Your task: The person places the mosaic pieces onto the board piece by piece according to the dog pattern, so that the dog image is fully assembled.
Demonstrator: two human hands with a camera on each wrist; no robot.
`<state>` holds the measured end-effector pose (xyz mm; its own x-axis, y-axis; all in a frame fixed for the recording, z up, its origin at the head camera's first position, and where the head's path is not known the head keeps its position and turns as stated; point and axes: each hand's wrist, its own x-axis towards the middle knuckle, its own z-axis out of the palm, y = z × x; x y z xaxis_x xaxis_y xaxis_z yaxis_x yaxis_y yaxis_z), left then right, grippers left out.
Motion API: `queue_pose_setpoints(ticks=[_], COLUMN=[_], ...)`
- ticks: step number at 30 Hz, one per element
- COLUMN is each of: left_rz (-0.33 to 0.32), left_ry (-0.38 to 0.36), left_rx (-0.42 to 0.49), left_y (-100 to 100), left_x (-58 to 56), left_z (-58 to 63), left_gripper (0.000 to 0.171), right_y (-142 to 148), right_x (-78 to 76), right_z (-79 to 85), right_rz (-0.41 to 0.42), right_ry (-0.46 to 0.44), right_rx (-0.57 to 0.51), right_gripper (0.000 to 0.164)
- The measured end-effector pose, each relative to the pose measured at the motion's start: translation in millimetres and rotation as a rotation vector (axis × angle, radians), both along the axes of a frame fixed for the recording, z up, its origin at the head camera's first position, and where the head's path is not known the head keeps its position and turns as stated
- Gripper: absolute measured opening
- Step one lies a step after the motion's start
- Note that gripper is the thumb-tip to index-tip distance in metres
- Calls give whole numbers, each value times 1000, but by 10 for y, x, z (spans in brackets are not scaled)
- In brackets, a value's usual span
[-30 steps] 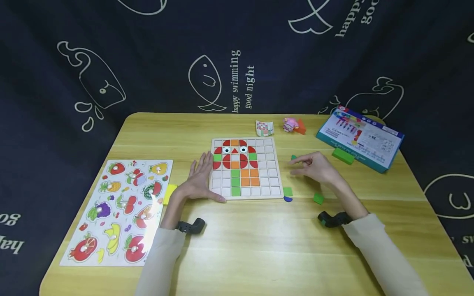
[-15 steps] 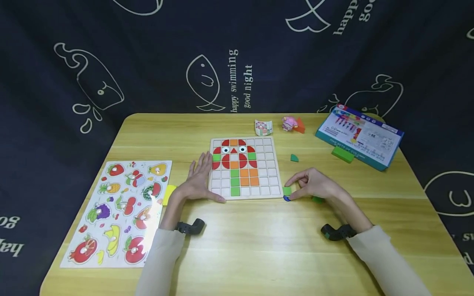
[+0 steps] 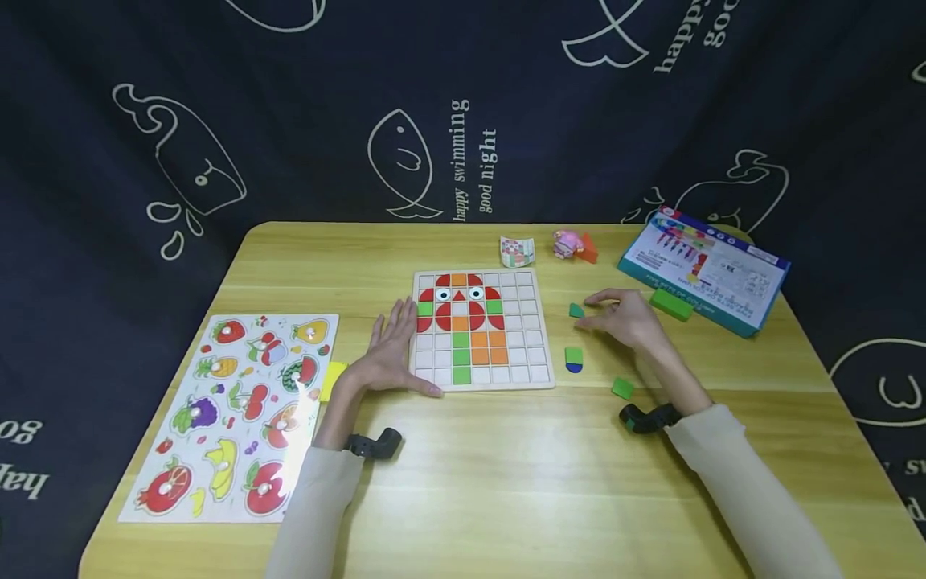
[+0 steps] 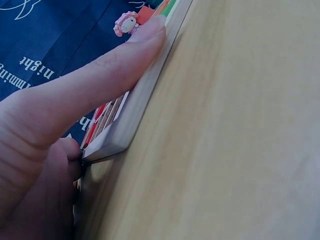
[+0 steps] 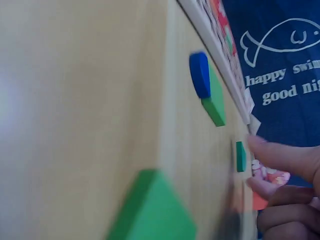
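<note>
My left hand point(image 3: 387, 350) lies spread along the left side of a white grid board point(image 3: 519, 355), its thumb point(image 4: 105, 72) on the front edge. Red, orange and green pieces with two round eyes form a figure on the board. Right of it, my right hand point(image 3: 625, 319) hovers with thumb and forefinger apart, fingertips close beside a dark green quarter-round piece point(image 3: 576, 310). In the right wrist view, nothing sits between those fingers. A light green square point(image 3: 574, 355) touches a blue half-round point(image 3: 574, 368) near the board's right edge. Another green square point(image 3: 622, 388) lies nearer my right wrist.
A fruit puzzle board point(image 3: 246, 446) covers the table's left side, with a yellow piece point(image 3: 333, 379) beside it. At the back are a small patterned card point(image 3: 517, 252), a pink figurine point(image 3: 567, 244) and an orange piece point(image 3: 589, 248). A green block point(image 3: 671, 305) rests against a box point(image 3: 705, 269).
The light green square and blue half-round have shifted right, away from the board. My right hand came down to them, then moved back up beside the dark green piece. My left hand stayed put.
</note>
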<state>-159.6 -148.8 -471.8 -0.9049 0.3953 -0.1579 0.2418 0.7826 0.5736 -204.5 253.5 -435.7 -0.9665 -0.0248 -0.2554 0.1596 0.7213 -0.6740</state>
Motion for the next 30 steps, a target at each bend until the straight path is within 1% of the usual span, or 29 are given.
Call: queue_pose_setpoints(ticks=[1, 4, 6, 10, 11, 13, 16, 18, 19, 21, 22, 23, 26, 30], left_rz=[0, -2, -4, -1, 1, 0, 7, 0, -2, -10, -15, -19, -9, 0], left_ry=[0, 5, 7, 2, 2, 3, 2, -4, -9, -13, -13, -10, -5, -8], left_rx=[2, -7, -13, -16, -15, -12, -16, -26, -28, -29, -27, -24, -7, -14], left_y=[-5, -12, -12, -7, -6, -4, -5, 6, 14, 25, 31, 35, 33, 4], left_x=[-1, -3, -8, -10, -10, -4, 6, 18, 22, 25, 22, 18, 4, -6], left_z=[-4, -11, -12, 4, 8, 11, 16, 2, -7, -19, -23, -25, -9, 25], left_gripper=[152, 151, 151, 152, 152, 152, 152, 152, 152, 152, 152, 152, 152, 153], right_y=[-21, -70, -89, -116, -130, -189, -367, -519, -592, -717, -763, -796, -853, -902], right_x=[-48, -160, -203, -222, -215, -186, -105, -24, 15, 78, 99, 114, 133, 137], right_z=[-5, -38, -61, -70, -59, -29, 14, 16, 8, -12, -22, -32, -42, -32], right_rz=[-16, -19, 8, 94, 113, 113, 134, 180, 215, 259, 270, 273, 241, 214], right_ry=[10, 27, 48, 105, 118, 116, 82, 35, 19, 7, 17, 36, 92, 112], right_rx=[10, 21, 26, 78, 90, 85, 12, -42, -60, -81, -80, -73, -68, -58], right_gripper=[45, 37, 31, 27, 27, 26, 24, 24, 24, 24, 24, 23, 20, 18])
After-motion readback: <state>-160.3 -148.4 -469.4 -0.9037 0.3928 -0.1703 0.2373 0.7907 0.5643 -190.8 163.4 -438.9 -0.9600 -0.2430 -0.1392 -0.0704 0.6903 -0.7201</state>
